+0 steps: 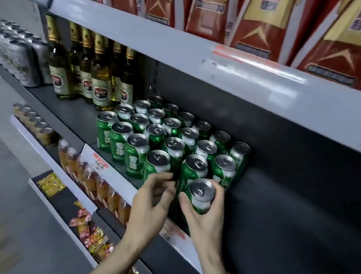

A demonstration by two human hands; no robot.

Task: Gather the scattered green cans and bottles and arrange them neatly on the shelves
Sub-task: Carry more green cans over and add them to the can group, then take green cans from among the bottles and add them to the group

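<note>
Nearest the head camera, two bare forearms rise from six o'clock toward the middle shelf. Fingers of the right hand (204,222) are curled around a green aluminium can with a silver pull-tab top (201,195), thumb on its near left side and the other fingers wrapped over the far right side, holding it upright just in front of the shelf's front row. At nine o'clock from that can, the left hand (152,201) has its fingertips bunched together against the lower body of the front-row green can (157,164); whether they actually pinch it cannot be told. Behind both hands, toward twelve o'clock, a block of upright green cans with silver tops (170,132) stands in tidy rows on the dark grey shelf board (293,215), whose right part, at three o'clock of the block, is bare. At ten o'clock from the block stand tall green glass bottles with gold foil necks (99,75), and further to nine o'clock a shrink-wrapped pack of silver cans (16,54). Along the top edge, red-and-gold cardboard cartons (261,19) fill the upper shelf. Toward seven o'clock, on lower shelves, lie orange drink bottles (95,182) and yellow and orange snack packets (95,237).
</note>
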